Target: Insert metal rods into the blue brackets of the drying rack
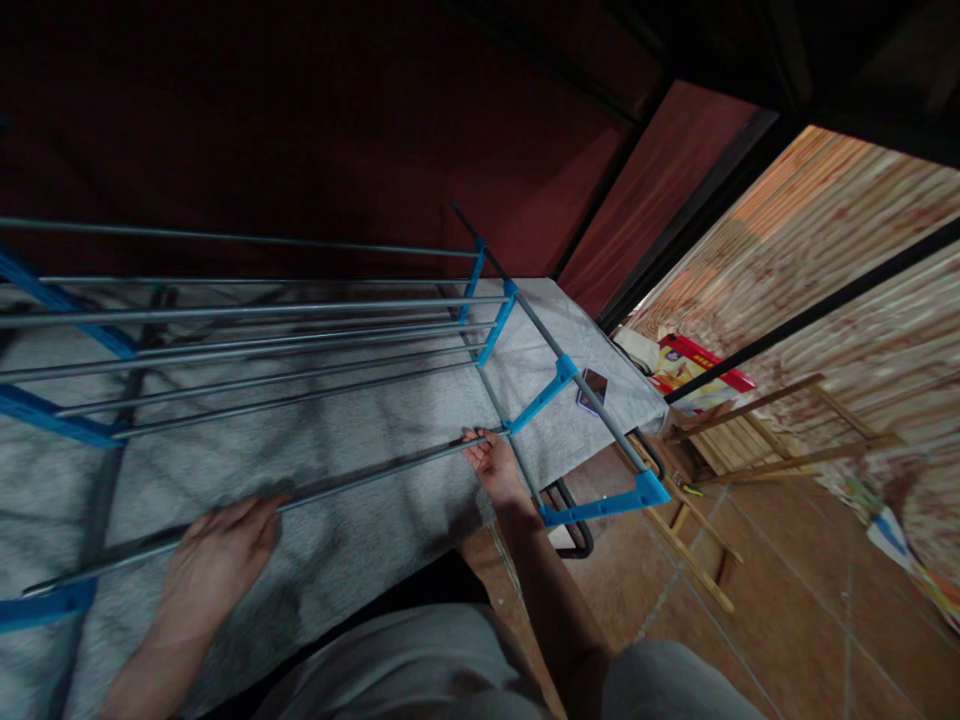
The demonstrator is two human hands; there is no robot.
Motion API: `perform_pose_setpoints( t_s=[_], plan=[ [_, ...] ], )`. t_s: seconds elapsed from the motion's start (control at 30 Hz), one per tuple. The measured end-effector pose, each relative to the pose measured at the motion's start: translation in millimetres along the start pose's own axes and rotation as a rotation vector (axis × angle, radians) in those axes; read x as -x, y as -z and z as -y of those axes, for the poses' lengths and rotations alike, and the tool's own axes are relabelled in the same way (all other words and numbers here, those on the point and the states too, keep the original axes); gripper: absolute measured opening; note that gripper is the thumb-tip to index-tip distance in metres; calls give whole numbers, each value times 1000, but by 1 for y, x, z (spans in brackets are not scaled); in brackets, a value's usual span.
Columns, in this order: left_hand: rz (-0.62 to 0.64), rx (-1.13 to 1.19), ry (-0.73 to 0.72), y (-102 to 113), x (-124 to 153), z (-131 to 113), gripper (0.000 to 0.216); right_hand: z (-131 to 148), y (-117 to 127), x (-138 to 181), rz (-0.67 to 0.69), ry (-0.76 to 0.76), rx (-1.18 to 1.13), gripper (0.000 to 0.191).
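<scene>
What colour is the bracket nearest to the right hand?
The bracket is bright blue, seen in the head view.

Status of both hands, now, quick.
Left hand: closed over the gray rod, palm down.
Right hand: fingers curled on the same rod, holding it close to the blue bracket; how tightly cannot be told.

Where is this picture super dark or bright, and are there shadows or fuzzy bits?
Head view: the dark red wall fades nearly to black up top; head view: the streaky wall at right looks brighter; head view: soft shadows mottle the grey cloth below the metal rod; head view: the red box's print is too fuzzy to read.
</scene>
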State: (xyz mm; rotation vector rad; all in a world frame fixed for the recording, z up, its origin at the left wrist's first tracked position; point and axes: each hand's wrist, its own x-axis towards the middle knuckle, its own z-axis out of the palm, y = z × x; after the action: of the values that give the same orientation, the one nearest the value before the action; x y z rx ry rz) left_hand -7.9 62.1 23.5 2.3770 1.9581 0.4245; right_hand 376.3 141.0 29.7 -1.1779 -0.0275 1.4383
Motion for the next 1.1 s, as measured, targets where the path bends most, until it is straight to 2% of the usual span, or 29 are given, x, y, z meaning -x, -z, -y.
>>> perform_pose_setpoints(
  t_s=[0.13,0.37,0.77,0.9,1.1],
  plan=[
    [-7,0,-15,0,3,-2,53,-1,1,0,2,1,2,17],
    [-30,70,1,-2,5,-4,49,-1,6,-3,5,8,19,8],
    [12,-10,-38,-6,3,3,51,1,7,2,66,59,76,7],
    [22,4,-51,-4,0,3,55,3,7,5,80,51,77,13],
    [11,-2,-40,-4,3,-2,50,1,11,1,63,50,73,10]
  ],
)
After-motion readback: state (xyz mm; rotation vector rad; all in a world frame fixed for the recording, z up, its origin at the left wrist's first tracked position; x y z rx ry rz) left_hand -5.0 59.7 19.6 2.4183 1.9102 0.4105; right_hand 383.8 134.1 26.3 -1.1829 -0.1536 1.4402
